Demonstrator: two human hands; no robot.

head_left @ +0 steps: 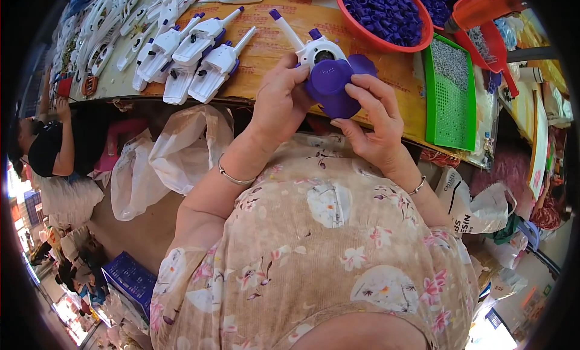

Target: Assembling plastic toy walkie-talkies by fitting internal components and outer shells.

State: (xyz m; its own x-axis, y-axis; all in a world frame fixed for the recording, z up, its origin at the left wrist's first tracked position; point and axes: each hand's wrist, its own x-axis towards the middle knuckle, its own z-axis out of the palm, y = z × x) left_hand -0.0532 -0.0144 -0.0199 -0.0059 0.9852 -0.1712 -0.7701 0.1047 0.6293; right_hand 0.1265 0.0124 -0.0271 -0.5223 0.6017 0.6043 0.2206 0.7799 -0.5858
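Over the table's near edge, my left hand (281,99) is closed around a white toy walkie-talkie shell (312,50) with a purple-tipped antenna and a round dark opening. Against the shell's lower part lies a purple cover (329,81) with small holes in its round face. The fingers and thumb of my right hand (376,114) pinch this cover at its right side. Whether it is seated in the shell is hidden. Left of my hands lie several white walkie-talkie shells (212,72) with purple tips, their backs up.
A red bowl (428,33) of small purple parts stands beyond my right hand. Right of it are a green tray (432,102) with small metal pieces and a red scoop (504,45). Many white parts with wires (106,45) cover the far left. Plastic bags (187,147) hang below the table.
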